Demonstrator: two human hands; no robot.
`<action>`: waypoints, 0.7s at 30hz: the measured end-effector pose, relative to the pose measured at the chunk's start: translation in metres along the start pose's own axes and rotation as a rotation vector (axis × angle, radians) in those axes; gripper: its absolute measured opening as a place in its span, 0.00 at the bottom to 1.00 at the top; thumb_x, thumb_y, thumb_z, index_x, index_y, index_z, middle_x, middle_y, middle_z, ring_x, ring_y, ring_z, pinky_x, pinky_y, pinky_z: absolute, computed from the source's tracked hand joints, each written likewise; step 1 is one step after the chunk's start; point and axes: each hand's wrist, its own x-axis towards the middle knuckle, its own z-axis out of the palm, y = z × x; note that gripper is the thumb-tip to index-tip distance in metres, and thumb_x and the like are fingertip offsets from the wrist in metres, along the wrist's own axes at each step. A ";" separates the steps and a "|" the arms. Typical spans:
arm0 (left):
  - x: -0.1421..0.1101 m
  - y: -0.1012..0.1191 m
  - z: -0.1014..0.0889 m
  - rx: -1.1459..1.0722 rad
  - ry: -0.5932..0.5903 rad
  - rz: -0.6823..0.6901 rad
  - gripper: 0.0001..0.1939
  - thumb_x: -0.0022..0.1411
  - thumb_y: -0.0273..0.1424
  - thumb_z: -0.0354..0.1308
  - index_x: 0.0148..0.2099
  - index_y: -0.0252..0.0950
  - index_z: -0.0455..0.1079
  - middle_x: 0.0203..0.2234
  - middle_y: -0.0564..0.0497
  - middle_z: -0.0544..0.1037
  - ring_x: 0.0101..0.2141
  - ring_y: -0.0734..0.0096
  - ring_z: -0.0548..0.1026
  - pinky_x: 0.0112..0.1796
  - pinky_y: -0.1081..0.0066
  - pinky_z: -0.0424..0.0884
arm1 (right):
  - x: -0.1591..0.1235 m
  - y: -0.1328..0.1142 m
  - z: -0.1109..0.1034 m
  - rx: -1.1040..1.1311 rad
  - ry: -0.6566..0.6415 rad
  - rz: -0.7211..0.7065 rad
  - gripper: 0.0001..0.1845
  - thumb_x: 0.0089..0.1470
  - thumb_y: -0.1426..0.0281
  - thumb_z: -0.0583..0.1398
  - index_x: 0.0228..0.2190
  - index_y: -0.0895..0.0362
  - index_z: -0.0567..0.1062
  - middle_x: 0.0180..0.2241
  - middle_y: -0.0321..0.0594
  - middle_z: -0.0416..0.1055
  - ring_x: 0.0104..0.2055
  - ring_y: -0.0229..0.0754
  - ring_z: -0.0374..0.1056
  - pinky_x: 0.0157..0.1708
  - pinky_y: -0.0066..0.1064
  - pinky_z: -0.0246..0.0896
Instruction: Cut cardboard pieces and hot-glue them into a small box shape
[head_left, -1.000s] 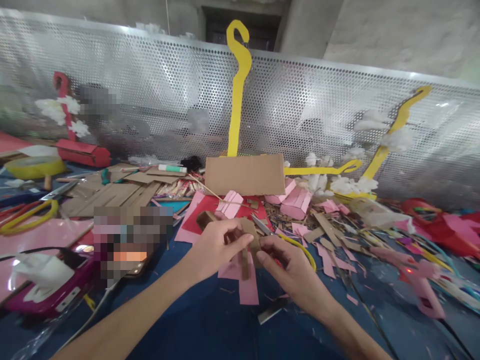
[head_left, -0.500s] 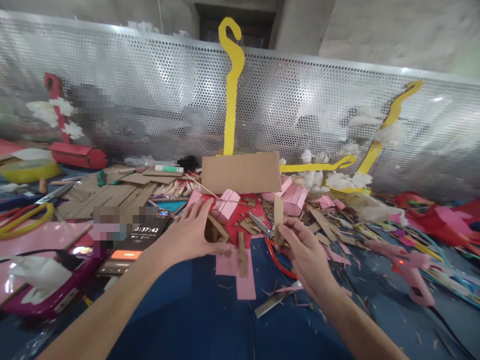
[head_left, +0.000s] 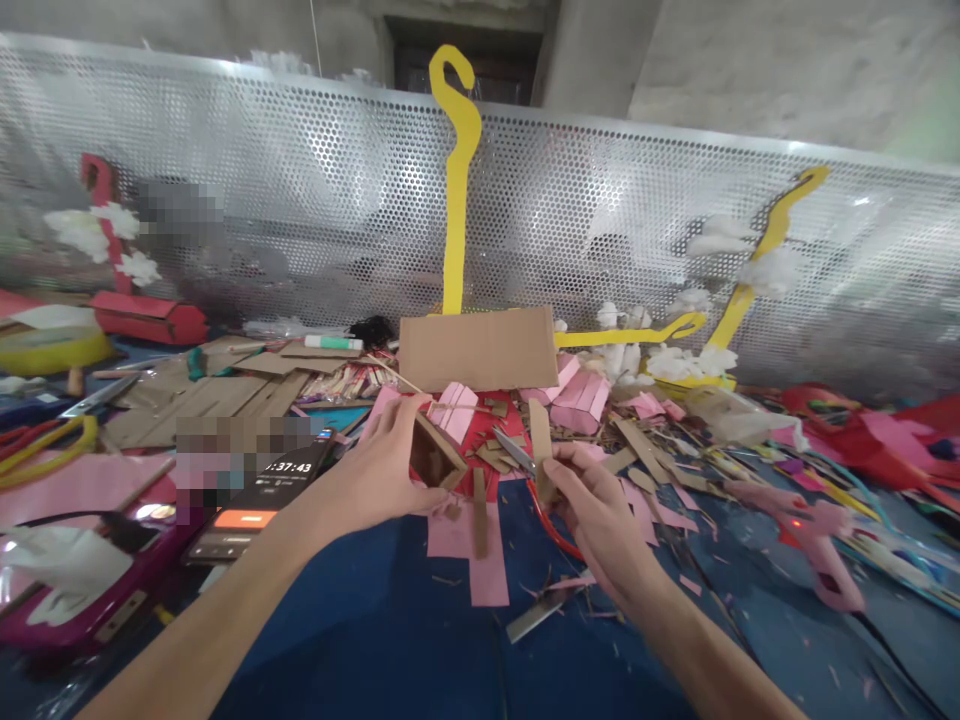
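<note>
My left hand [head_left: 375, 465] is closed around a small open cardboard box [head_left: 435, 452], thumb below and fingers over the top. In my right hand [head_left: 596, 500], a short cardboard strip [head_left: 540, 435] is pinched upright between thumb and fingers. Scissors [head_left: 517, 452] with red handles lie just behind and beneath that hand, partly hidden by it. Between the two hands, a narrow cardboard strip [head_left: 480, 515] rests on a pink paper piece [head_left: 489, 570]. Red paper [head_left: 491, 405] with cardboard scraps lies beyond.
A larger cardboard box [head_left: 480, 350] stands behind, near a tall yellow hook shape [head_left: 455, 220]. The pink glue gun [head_left: 814, 535] lies at right, its light lit. At left are a phone [head_left: 262, 495] and a purple power strip [head_left: 127, 590]. A perforated metal panel [head_left: 300, 200] spans the back.
The small cardboard box has turned, so more of its hollow inside shows. My right hand has shifted slightly left with the strip, which now leans a little.
</note>
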 end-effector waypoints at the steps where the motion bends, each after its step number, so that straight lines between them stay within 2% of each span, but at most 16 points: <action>1: 0.001 0.005 -0.001 -0.009 -0.013 -0.002 0.51 0.46 0.44 0.72 0.68 0.43 0.52 0.62 0.38 0.64 0.62 0.35 0.63 0.54 0.46 0.69 | -0.001 -0.001 0.001 0.007 -0.023 0.013 0.15 0.55 0.59 0.68 0.32 0.56 0.73 0.24 0.31 0.67 0.26 0.35 0.61 0.28 0.27 0.59; 4: 0.002 0.020 -0.003 -0.050 -0.012 0.026 0.50 0.49 0.38 0.71 0.69 0.46 0.50 0.64 0.40 0.61 0.61 0.41 0.65 0.56 0.47 0.68 | -0.004 -0.001 0.006 0.039 -0.105 0.055 0.15 0.56 0.59 0.68 0.31 0.55 0.72 0.24 0.32 0.69 0.26 0.36 0.63 0.29 0.28 0.60; 8: 0.000 0.032 0.006 -0.158 0.037 0.121 0.47 0.52 0.40 0.71 0.68 0.44 0.50 0.64 0.39 0.61 0.61 0.43 0.65 0.61 0.46 0.63 | -0.009 0.000 0.011 0.120 -0.178 0.124 0.15 0.54 0.59 0.69 0.32 0.56 0.74 0.28 0.33 0.71 0.29 0.36 0.65 0.33 0.28 0.63; 12: -0.004 0.033 0.027 -0.363 0.010 0.147 0.52 0.51 0.38 0.73 0.70 0.47 0.46 0.70 0.39 0.50 0.65 0.41 0.61 0.63 0.43 0.62 | -0.016 -0.006 0.016 0.232 -0.286 0.205 0.14 0.55 0.60 0.69 0.33 0.56 0.74 0.31 0.33 0.72 0.33 0.37 0.68 0.38 0.30 0.66; 14: -0.005 0.034 0.036 -0.456 0.016 0.117 0.56 0.48 0.39 0.75 0.71 0.48 0.45 0.72 0.39 0.45 0.67 0.40 0.57 0.64 0.41 0.59 | -0.019 -0.009 0.018 0.262 -0.308 0.231 0.13 0.56 0.60 0.69 0.34 0.56 0.74 0.32 0.34 0.72 0.33 0.37 0.68 0.38 0.31 0.68; 17: -0.004 0.036 0.046 -0.605 0.049 0.090 0.64 0.47 0.39 0.77 0.74 0.49 0.37 0.72 0.38 0.46 0.69 0.40 0.52 0.65 0.40 0.58 | -0.023 -0.013 0.020 0.288 -0.285 0.230 0.13 0.56 0.61 0.69 0.34 0.56 0.74 0.32 0.34 0.71 0.34 0.37 0.67 0.39 0.32 0.69; 19: -0.002 0.038 0.047 -0.714 0.035 0.073 0.64 0.49 0.37 0.76 0.75 0.49 0.34 0.72 0.38 0.49 0.70 0.41 0.52 0.65 0.40 0.58 | -0.024 -0.014 0.021 0.296 -0.274 0.233 0.14 0.55 0.61 0.70 0.33 0.56 0.74 0.32 0.34 0.71 0.34 0.37 0.67 0.40 0.32 0.69; 21: -0.002 0.039 0.046 -0.818 -0.033 0.049 0.62 0.52 0.35 0.74 0.75 0.50 0.34 0.71 0.38 0.52 0.69 0.41 0.55 0.64 0.41 0.61 | -0.024 -0.014 0.022 0.300 -0.273 0.245 0.15 0.54 0.60 0.70 0.34 0.56 0.74 0.32 0.33 0.71 0.33 0.36 0.67 0.41 0.32 0.70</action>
